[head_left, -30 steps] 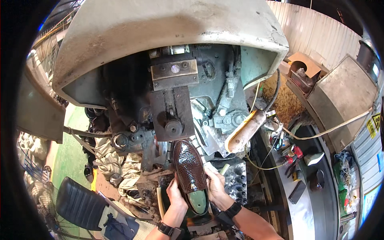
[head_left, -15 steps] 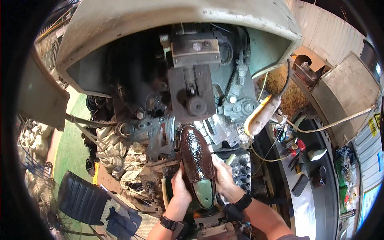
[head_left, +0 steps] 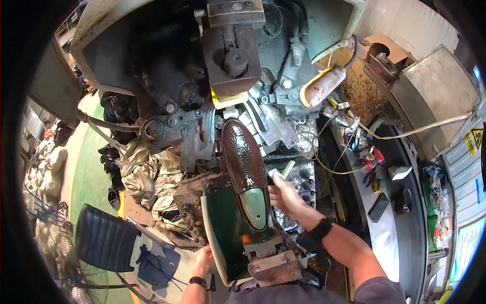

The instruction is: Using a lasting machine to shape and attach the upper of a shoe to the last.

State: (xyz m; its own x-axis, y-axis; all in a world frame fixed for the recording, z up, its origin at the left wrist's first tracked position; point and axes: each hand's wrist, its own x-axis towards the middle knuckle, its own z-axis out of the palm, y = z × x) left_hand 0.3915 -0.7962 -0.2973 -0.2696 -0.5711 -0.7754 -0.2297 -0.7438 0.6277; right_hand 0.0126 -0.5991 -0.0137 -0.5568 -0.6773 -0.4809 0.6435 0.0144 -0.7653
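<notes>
One glossy brown shoe (head_left: pixel 245 164) sits on machine; right hand (head_left: pixel 284 195) fingers grip a pale handle (head_left: pixel 287 168).

Bright, even daylight fills the scene, strongest on the pale wall (head_left: pixel 390 20) at upper right, while the recess under the machine hood (head_left: pixel 152 55) sits in deep shadow. Glare glints off the glossy brown shoe (head_left: pixel 245 162) (its scaly surface stays sharp). Fisheye bending curves straight edges toward the black, vignetted rim.
</notes>
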